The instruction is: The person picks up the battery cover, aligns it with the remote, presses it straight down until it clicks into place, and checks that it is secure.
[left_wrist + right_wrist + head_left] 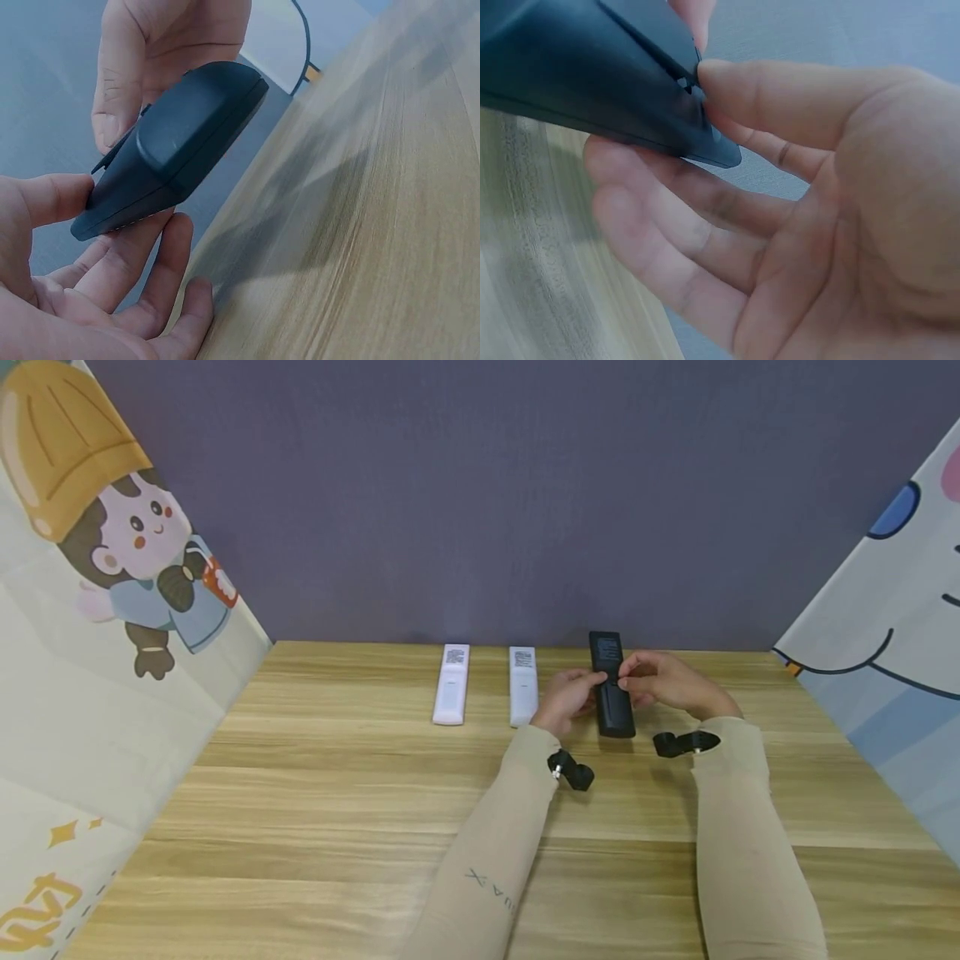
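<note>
A black remote control [617, 714] is held above the table with its back and printed label facing up. My left hand [567, 697] grips its left edge, thumb on top and fingers underneath. From the other side my right hand [670, 681] pinches it, the thumb against the edge of the battery cover [656, 37] and fingers below. In the left wrist view the cover [114, 152] stands slightly raised from the remote's body [199, 124]. The inside of the battery compartment is hidden.
Two white remote controls, one at the left [451, 685] and one nearer my left hand [523, 685], lie back side up on the wooden table [337, 793]. A grey-purple panel [480, 502] rises behind the table's far edge. Printed cartoon sheets flank both sides.
</note>
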Action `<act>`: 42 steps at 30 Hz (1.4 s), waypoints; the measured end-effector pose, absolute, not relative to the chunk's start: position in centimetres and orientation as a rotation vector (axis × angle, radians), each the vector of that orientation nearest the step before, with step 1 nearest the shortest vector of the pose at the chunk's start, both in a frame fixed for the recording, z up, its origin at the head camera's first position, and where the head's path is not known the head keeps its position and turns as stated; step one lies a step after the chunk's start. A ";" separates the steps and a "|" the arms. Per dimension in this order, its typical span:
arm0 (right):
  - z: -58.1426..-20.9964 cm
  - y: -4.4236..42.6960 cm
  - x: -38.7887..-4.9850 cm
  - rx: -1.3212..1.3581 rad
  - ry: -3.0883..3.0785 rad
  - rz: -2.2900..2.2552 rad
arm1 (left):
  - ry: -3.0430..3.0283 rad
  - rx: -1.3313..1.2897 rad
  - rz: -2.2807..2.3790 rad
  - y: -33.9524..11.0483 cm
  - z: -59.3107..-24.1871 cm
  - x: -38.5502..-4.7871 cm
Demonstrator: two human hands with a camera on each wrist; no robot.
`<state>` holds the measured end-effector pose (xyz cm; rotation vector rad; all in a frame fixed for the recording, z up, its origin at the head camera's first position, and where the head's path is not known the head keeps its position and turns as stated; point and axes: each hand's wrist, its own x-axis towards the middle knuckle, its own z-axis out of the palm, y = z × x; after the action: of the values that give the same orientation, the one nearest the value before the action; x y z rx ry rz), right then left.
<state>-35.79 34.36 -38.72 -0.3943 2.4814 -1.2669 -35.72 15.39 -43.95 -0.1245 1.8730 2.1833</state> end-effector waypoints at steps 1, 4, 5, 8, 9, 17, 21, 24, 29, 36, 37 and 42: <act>-38.7 34.4 -35.8 -0.392 2.482 -1.266 | 1.870 -0.131 2.187 15.4 -43.9 -35.7; -38.8 34.3 -35.8 -0.382 2.482 -1.267 | 1.854 -0.142 2.193 15.5 -43.8 -35.6; -38.8 34.3 -35.8 -0.382 2.483 -1.265 | 1.851 -0.142 2.193 15.5 -43.7 -35.5; -38.8 34.2 -35.8 -0.380 2.487 -1.268 | 1.845 -0.134 2.186 15.4 -43.5 -35.4; -38.8 34.2 -35.8 -0.381 2.487 -1.272 | 1.846 -0.126 2.181 15.4 -43.5 -35.4; -39.0 34.3 -36.0 -0.379 2.491 -1.273 | 1.854 -0.090 2.157 15.2 -43.5 -35.3; -39.0 34.4 -36.0 -0.375 2.494 -1.273 | 1.858 -0.090 2.156 15.2 -43.4 -35.2; -39.1 34.4 -36.1 -0.382 2.497 -1.271 | 1.868 -0.088 2.153 15.2 -43.4 -35.2; -39.2 34.3 -36.1 -0.381 2.501 -1.268 | 1.867 -0.089 2.158 15.3 -43.4 -35.3; -39.1 34.0 -35.9 -0.376 2.510 -1.265 | 1.867 -0.083 2.163 15.3 -43.5 -35.3; -39.1 34.0 -35.9 -0.375 2.512 -1.264 | 1.868 -0.084 2.162 15.3 -43.5 -35.3; -39.1 33.9 -35.9 -0.364 2.505 -1.279 | 1.877 -0.099 2.158 15.4 -43.5 -35.3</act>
<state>-35.87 33.88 -39.15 -0.3643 2.5048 -1.2791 -35.32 15.36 -43.48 -0.0995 1.8768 2.1580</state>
